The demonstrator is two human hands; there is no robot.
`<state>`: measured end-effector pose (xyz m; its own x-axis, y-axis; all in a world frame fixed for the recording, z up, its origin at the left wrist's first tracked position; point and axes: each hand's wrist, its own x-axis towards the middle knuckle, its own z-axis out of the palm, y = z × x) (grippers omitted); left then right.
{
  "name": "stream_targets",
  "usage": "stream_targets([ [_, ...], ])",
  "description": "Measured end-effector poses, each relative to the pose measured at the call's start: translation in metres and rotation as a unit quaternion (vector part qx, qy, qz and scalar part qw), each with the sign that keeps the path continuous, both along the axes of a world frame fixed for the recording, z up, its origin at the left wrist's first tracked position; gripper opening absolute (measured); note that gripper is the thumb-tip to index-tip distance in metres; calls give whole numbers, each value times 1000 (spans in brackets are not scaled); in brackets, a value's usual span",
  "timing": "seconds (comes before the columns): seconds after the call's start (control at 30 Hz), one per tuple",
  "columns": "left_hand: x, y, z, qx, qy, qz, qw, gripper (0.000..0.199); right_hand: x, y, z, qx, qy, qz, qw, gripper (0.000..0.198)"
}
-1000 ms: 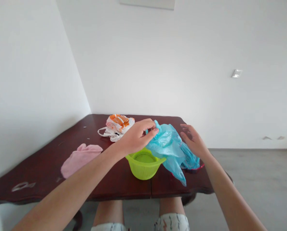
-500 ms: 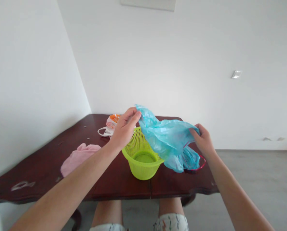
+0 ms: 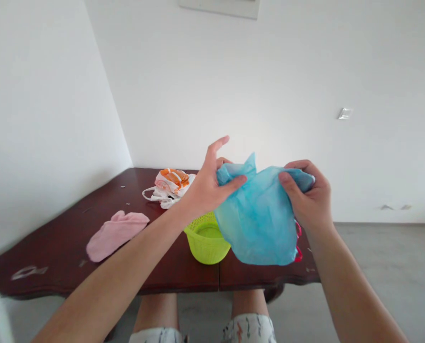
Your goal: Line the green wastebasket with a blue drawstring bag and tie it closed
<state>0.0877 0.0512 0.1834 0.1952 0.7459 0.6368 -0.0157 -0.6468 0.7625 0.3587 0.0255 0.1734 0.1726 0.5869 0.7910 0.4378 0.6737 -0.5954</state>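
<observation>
A thin blue plastic bag (image 3: 258,219) hangs in front of me, its top edge gathered between both hands. My left hand (image 3: 215,176) pinches the upper left part, thumb in front and index finger raised away. At the upper right corner, my right hand (image 3: 308,190) is closed round a bunched fold, thumb on the near side. Behind the bag's left side stands a lime green plastic basket (image 3: 207,245) with holes in its wall, partly covered by the bag. Some red-pink handle or cord (image 3: 298,243) peeks out past the bag's right edge; what it belongs to is hidden.
On the dark red wooden table (image 3: 176,276) lies a pink cloth (image 3: 115,233) at the left. A crumpled white and orange plastic bag (image 3: 172,183) sits at the back, behind my left forearm. White walls rise behind and to the left.
My hands have drawn the blue bag up and closer to me. It was twisted and slanting over the basket; now it hangs flatter, and my left hand has moved right.
</observation>
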Motion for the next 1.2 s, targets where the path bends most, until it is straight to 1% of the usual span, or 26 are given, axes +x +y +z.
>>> stream_targets([
  [0.07,-13,12,1,-23,24,21,999,55,14,-1,-8,-9,32,-23,999,37],
  [0.1,-20,18,0,-41,22,29,998,43,23,-2,-13,-14,56,-32,998,39],
  [0.13,-27,24,-1,-63,4,38,997,38,34,-2,-18,-20,80,-38,996,41],
  [0.2,-40,36,-6,-108,-71,50,990,38,54,-4,-29,-39,121,-44,991,45],
  [0.27,-50,46,-11,-138,-154,48,977,41,71,-8,-39,-65,147,-45,986,51],
  [0.37,-59,59,-18,-170,-226,38,958,41,91,-16,-57,-101,162,-30,981,59],
  [0.47,-60,64,-20,-183,-245,45,951,36,108,-24,-78,-134,155,-8,979,62],
  [0.53,-55,61,-19,-183,-237,40,953,36,119,-30,-93,-151,150,-15,977,64],
  [0.57,-51,59,-18,-178,-227,35,957,37,124,-33,-100,-152,144,-31,977,65],
  [0.63,-42,52,-13,-156,-202,23,967,39,129,-40,-111,-136,117,-95,979,63],
  [0.73,-27,43,-6,-107,-156,2,982,40,117,-53,-116,-85,36,-216,972,56],
  [0.8,-17,37,-2,-96,-113,-11,989,44,95,-63,-114,-42,-55,-256,964,56],
  [0.83,-13,35,-1,-95,-88,-10,992,48,81,-67,-113,-26,-107,-257,960,60],
  [0.87,-9,32,0,-96,-62,-6,993,53,67,-70,-112,-21,-156,-246,956,70],
  [0.93,-4,26,0,-97,-20,6,995,63,39,-70,-114,-38,-229,-203,951,102],
  [0.97,-4,23,0,-98,-3,4,995,68,27,-67,-117,-49,-251,-181,950,119],
  [1.0,-4,19,0,-99,12,-6,995,71,18,-62,-120,-59,-267,-161,948,132],
  [1.03,-5,15,0,-100,26,-24,994,74,11,-57,-124,-68,-277,-144,948,138],
  [1.07,-8,10,0,-100,40,-47,993,79,7,-50,-128,-80,-282,-132,947,136],
  [1.1,-11,4,1,-98,58,-74,991,86,4,-44,-132,-95,-282,-125,946,127],
  [1.13,-15,-2,1,-94,80,-101,987,93,4,-38,-135,-113,-278,-118,947,112],
  [1.2,-23,-14,-2,-71,138,-144,977,101,6,-31,-139,-155,-256,-100,949,71],
])
